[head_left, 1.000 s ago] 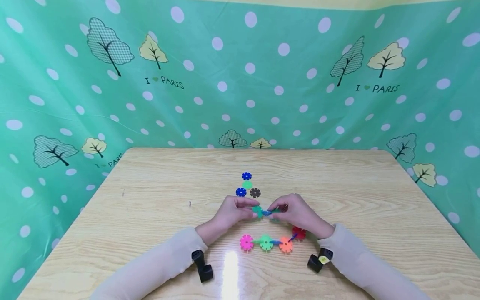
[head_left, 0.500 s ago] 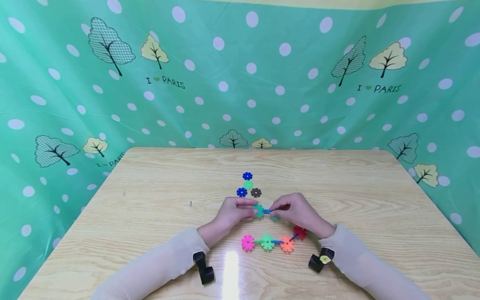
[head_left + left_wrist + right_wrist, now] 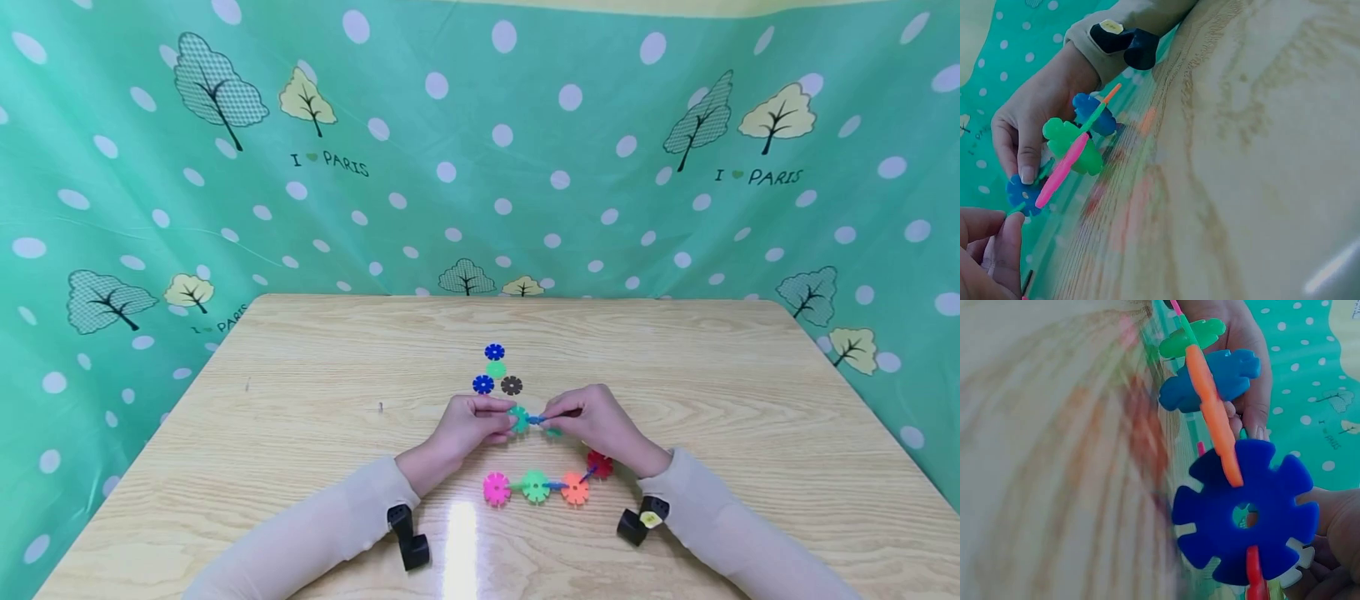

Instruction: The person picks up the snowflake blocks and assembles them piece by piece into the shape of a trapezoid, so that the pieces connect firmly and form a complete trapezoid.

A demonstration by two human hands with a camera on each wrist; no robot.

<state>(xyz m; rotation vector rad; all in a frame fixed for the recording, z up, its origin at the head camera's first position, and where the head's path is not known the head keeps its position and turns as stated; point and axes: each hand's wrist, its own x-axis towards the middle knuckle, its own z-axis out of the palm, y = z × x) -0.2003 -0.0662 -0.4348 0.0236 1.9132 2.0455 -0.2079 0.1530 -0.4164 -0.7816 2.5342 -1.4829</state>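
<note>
Notched plastic snowflake discs are joined edge to edge in a chain. Fingers of my left hand (image 3: 465, 429) pinch a teal disc (image 3: 519, 419), seen nearly edge-on in the left wrist view. Slotted against it is a blue disc (image 3: 1022, 194), which my right hand (image 3: 592, 419) pinches between thumb and fingers. Another teal disc (image 3: 552, 432) shows partly below the right hand. Nearer the person run a pink disc (image 3: 497, 489), a green disc (image 3: 536, 487), an orange disc (image 3: 576, 489) and a red disc (image 3: 599, 464), with thin edge-on discs between them. The right palm hides part of the chain.
Beyond the hands, loose discs lie flat on the wooden table (image 3: 337, 358): a far blue one (image 3: 494, 352), a light green one (image 3: 497, 369), a nearer blue one (image 3: 483, 384) and a dark brown one (image 3: 512, 385). A patterned green curtain (image 3: 480, 167) surrounds the table.
Both hands keep their pinch. The teal and blue discs, with the right fingers, have shifted very slightly away from the person; the loose discs stay put.
</note>
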